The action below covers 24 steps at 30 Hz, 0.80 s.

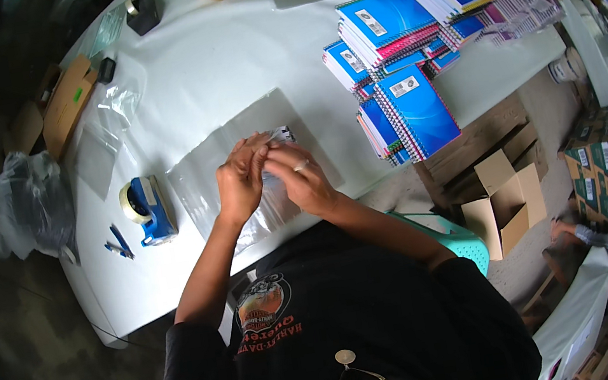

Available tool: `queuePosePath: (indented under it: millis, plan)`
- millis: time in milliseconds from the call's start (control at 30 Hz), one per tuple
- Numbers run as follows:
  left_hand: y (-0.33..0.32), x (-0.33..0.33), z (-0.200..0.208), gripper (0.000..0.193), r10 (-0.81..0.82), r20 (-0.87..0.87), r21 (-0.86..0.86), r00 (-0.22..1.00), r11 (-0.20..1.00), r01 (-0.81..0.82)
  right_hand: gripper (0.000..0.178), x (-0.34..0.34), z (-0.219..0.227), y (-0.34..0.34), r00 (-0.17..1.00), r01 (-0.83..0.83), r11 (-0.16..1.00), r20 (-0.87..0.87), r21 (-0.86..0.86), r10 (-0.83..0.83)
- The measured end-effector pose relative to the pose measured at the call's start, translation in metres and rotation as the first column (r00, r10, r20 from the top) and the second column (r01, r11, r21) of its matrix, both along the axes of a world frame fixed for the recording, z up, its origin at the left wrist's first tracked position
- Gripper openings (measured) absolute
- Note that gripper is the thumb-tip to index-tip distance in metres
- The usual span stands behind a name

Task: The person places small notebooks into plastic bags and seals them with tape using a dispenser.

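My left hand [241, 177] and my right hand [302, 178] meet above the near middle of the table, fingertips close together. The left fingers are closed on a small white strip of labels [282, 135] with dark print, which sticks out past the fingertips. My right hand, a ring on one finger, has its thumb and fingers pinched beside the left thumb; what lies between them is hidden. Beneath both hands, clear plastic bags [200, 180] lie flat on the white table [183, 66].
Stacks of blue spiral notebooks [417, 106] stand at the right, purple ones [523, 0] behind. Left are a blue tape dispenser [155, 208], a small blue-handled cutting tool [119, 241] and a cardboard box [71, 103]. An open carton [506, 203] and a turquoise basket [470, 248] stand below right.
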<state>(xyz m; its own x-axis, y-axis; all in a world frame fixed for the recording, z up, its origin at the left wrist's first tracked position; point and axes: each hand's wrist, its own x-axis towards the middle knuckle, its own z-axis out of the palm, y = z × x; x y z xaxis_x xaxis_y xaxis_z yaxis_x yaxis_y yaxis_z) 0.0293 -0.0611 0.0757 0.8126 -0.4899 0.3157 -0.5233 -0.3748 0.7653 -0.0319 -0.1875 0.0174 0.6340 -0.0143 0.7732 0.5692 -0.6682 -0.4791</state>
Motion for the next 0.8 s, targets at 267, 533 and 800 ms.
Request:
queuePosePath:
  millis: [267, 533, 800]
  plan:
    - [0.018, -0.030, -0.015, 0.021, -0.010, 0.400, 0.186, 0.917, 0.980, -0.071, 0.042, 0.005, 0.013, -0.011, 0.966, -0.044, 0.990, -0.248, 0.130, 0.076]
    - [0.178, 0.000, -0.011, 0.023, 0.781, 0.373, 0.076, 0.502, 0.513, -0.855, 0.017, 0.008, 0.004, -0.009, 0.994, -0.036, 0.996, -0.096, 0.079, 0.044]
    - [0.275, 0.011, -0.012, 0.034, 0.590, -0.760, 0.381, 0.271, 0.743, -0.550, 0.016, 0.007, 0.006, -0.011, 0.992, -0.067, 0.998, -0.108, 0.002, 0.067]
